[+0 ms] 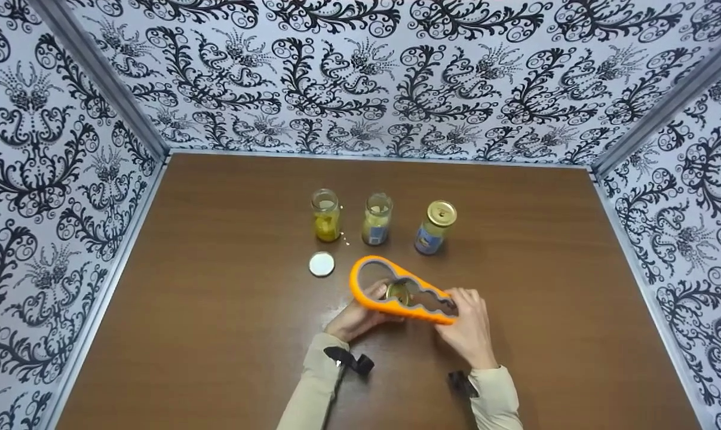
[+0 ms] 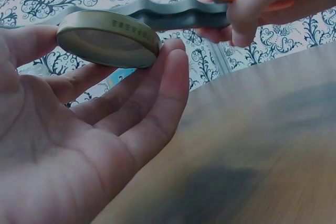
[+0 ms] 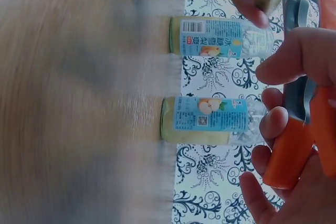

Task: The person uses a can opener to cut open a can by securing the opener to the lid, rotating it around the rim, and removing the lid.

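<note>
My left hand (image 1: 363,316) holds a gold jar lid (image 1: 399,294) by its rim, between the thumb and fingertips. In the left wrist view the hollow underside of the lid (image 2: 110,40) faces down toward the palm. An orange jar opener (image 1: 417,312) with a wavy grey inner edge is in my right hand (image 1: 471,322), gripped at its handle end. Its wide loop reaches over the left hand, and the lid shows through the opening. From the right wrist, the fingers curl round the orange handle (image 3: 289,156).
Behind the hands stand an open jar with yellow contents (image 1: 327,226), an open blue-labelled jar (image 1: 376,230) and a blue-labelled jar with its gold lid on (image 1: 430,239). A round lid (image 1: 321,264) lies pale side up. Small white crumbs (image 1: 346,241) dot the brown table (image 1: 217,298).
</note>
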Demonstrator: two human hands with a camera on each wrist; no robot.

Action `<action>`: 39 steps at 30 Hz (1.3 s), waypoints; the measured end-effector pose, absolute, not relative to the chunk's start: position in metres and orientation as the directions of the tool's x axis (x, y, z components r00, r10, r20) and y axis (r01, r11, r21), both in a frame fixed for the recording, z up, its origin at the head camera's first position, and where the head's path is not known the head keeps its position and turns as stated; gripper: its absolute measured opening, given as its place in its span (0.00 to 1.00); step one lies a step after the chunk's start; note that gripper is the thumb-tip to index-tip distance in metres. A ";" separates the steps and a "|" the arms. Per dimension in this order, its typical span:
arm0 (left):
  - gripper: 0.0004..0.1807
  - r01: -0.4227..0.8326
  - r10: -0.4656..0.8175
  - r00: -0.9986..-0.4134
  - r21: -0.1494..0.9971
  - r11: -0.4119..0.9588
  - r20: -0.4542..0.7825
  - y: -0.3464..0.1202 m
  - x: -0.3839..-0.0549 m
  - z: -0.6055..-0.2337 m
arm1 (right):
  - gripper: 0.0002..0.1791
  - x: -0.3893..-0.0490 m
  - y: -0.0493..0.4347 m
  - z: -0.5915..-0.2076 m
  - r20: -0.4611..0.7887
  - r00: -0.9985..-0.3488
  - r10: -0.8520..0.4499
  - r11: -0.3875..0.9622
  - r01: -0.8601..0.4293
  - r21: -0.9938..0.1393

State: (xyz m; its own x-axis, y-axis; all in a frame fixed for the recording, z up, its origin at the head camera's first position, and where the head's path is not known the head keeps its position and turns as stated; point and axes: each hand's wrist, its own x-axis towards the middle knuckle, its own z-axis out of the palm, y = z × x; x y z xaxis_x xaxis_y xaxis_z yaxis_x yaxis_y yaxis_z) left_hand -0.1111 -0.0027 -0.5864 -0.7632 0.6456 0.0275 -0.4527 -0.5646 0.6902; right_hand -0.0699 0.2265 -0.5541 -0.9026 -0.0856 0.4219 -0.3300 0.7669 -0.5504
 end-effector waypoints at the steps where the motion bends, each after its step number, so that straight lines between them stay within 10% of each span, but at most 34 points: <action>1: 0.32 -0.447 0.646 -0.763 0.697 -0.561 0.031 -0.003 -0.112 -0.586 | 0.26 -0.070 0.227 -0.554 0.423 -0.903 -0.081 0.767 -0.327 -0.552; 39: 0.26 -0.177 0.615 -0.787 0.970 -0.165 -0.039 -0.024 -0.158 -0.577 | 0.25 -0.063 0.254 -0.550 0.422 -0.903 0.088 0.784 -0.199 -0.589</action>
